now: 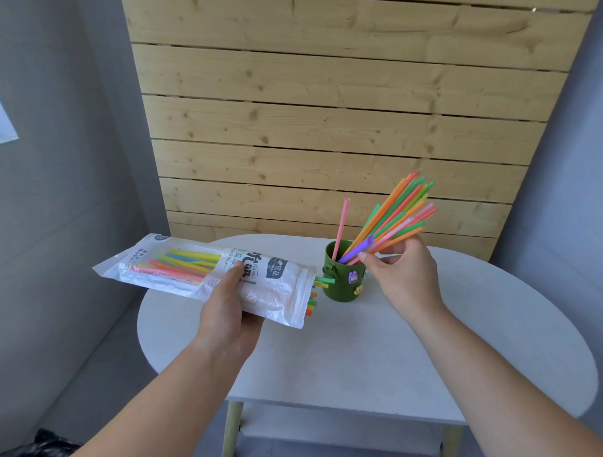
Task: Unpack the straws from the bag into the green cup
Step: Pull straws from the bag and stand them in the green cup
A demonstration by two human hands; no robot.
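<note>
The right hand holds a bundle of straws between its fingers, lower ends already inside the green cup on the table; one pink straw stands apart in the cup. The left hand grips the bag above the table, some straws inside, a few ends poking from its open mouth. I judge the step as dropping this bundle; next, open the fingers, then pull the rest.
</note>
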